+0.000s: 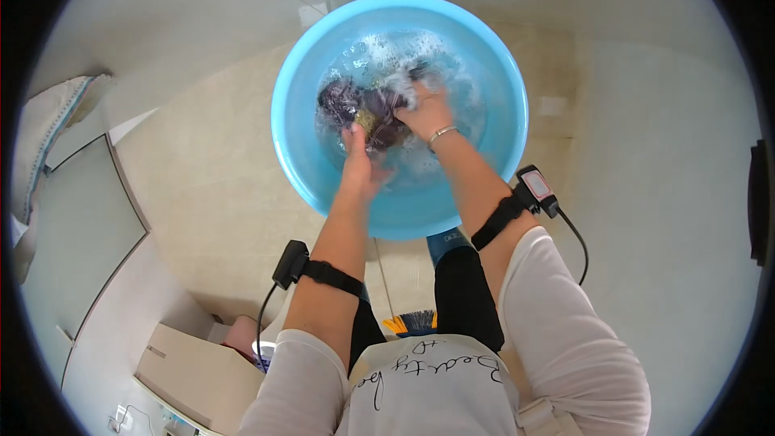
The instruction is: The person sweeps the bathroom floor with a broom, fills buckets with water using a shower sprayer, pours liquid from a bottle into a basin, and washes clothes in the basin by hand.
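Observation:
A light blue round basin (288,169) holds sudsy water and a wet, dark purple patterned cloth (339,100). My right hand (428,115) is in the basin with its fingers closed on the cloth's right part; foam and motion blur hide some fingertips. On the cloth's lower left side, my left hand (360,163) has its thumb up against the fabric. Its other fingers look spread apart from the thumb, blurred and partly under the water. White foam (395,47) floats mostly at the far side of the basin.
Tiled floor (206,153) lies under the basin, with pale walls around. My foot (446,241) is close to its near rim. A brush with dark and yellow bristles (413,323) is between my legs. A beige cabinet (194,375) stands at lower left. Cabled devices (291,265) are strapped to both forearms.

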